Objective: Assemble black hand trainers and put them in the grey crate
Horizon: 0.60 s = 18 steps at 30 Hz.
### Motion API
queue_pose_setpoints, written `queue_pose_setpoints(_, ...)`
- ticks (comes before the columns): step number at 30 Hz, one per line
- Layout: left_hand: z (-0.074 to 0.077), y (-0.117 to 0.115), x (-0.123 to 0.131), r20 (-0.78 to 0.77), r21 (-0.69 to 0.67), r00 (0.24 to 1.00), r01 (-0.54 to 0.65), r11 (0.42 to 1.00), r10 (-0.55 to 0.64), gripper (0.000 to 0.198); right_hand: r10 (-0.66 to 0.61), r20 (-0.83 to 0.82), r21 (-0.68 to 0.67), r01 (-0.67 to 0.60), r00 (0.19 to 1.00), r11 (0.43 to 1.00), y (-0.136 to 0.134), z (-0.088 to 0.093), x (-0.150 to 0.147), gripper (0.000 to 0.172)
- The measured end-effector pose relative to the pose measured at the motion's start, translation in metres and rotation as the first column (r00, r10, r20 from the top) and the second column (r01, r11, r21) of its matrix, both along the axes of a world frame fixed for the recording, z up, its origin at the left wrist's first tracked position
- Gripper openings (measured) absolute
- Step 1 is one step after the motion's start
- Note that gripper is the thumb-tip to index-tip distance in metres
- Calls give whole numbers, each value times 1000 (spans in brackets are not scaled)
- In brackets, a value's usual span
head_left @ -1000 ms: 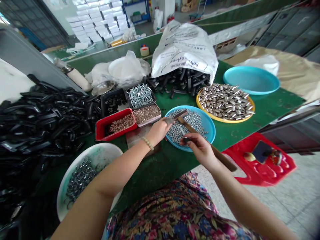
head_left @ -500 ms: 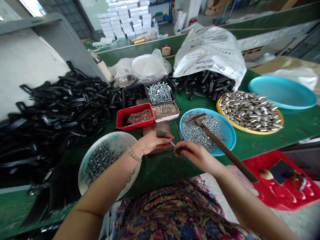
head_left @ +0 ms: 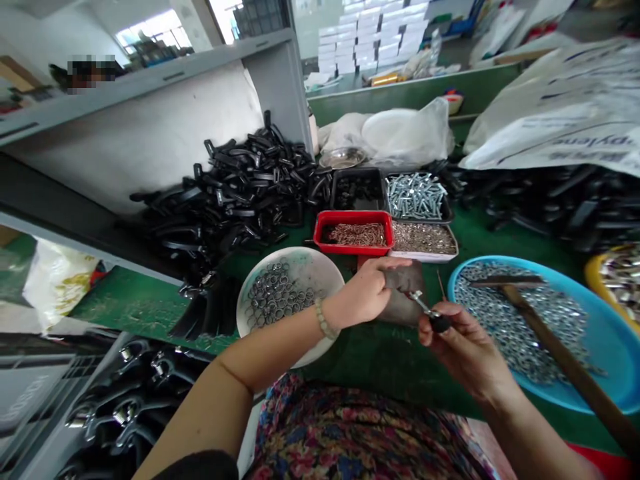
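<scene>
My right hand [head_left: 465, 347] is closed on a small metal part with a black end [head_left: 440, 323]. The black end sits between thumb and fingers, and a shiny shaft points up and left. Close to the tip of that shaft is my left hand [head_left: 367, 292], its index finger stretched to the right and a dark covering on one finger. I see nothing held in it, though its lower fingers are partly hidden. Beneath both hands lies a dark flat metal plate [head_left: 403, 315] on the green table. A round bowl of metal rings [head_left: 327, 265] stands beside my left wrist.
Beyond the hands are a red tray [head_left: 320, 241], a white tray of small bits [head_left: 425, 257] and a tray of bolts [head_left: 417, 197]. A hammer [head_left: 550, 337] lies across the blue basin of nuts [head_left: 607, 373]. Black handles [head_left: 240, 193] are heaped at left.
The view has swung left. My left hand has moved apart from the right and its index finger is now extended. The metal part stays in my right hand, now tilted upward.
</scene>
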<state>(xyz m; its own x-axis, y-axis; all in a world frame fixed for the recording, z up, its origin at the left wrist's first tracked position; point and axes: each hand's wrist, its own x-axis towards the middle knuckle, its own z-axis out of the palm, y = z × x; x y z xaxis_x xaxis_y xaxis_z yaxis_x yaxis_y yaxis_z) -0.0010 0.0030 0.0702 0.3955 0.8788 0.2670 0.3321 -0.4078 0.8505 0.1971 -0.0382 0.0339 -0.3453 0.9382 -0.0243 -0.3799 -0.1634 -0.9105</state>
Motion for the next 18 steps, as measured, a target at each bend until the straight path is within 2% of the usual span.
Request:
queue_pose_setpoints(2, 6, -4, -3, 43, -51, 995, 90, 995, -87, 49, -5, 50, 54, 3, 999, 999, -3, 2, 2, 15)
queue_pose_setpoints(5, 22, -12, -7, 161, -132, 968, 213, 968, -191, 42, 41, 110, 132, -55, 993, 990, -6, 4, 5, 12)
queue_pose_setpoints(7, 32, -17, -10, 186, -157, 954, 266, 951, -235, 40, 50, 170, 165, -78, 984, 983, -5, 2, 5, 11)
queue_pose_setpoints(9, 37, -19, -14, 146, -162, 966, 237, 958, -214, 36, 2, 204, 178, -39, 979, 983, -2, -2, 4, 12)
queue_pose_setpoints(11, 36, -19, -18, 84, -188, 989, 139, 972, -125, 29, -26, 200, 175, -10, 979, 985, 0, -9, 1, 13)
queue_pose_setpoints(13, 31, -17, -21, 25, -253, 997, 79, 964, -76, 24, 16, 180, 154, -44, 984, 987, 0, -13, -2, 14)
queue_pose_setpoints(15, 24, -15, -23, -22, -330, 995, 80, 940, -92, 20, 62, 184, 162, -93, 981, 982, -2, -13, -3, 14)
queue_pose_setpoints(18, 14, -12, -25, -59, -470, 992, 69, 880, -110, 22, 48, 376, 329, -182, 926, 927, -6, -1, 1, 16)
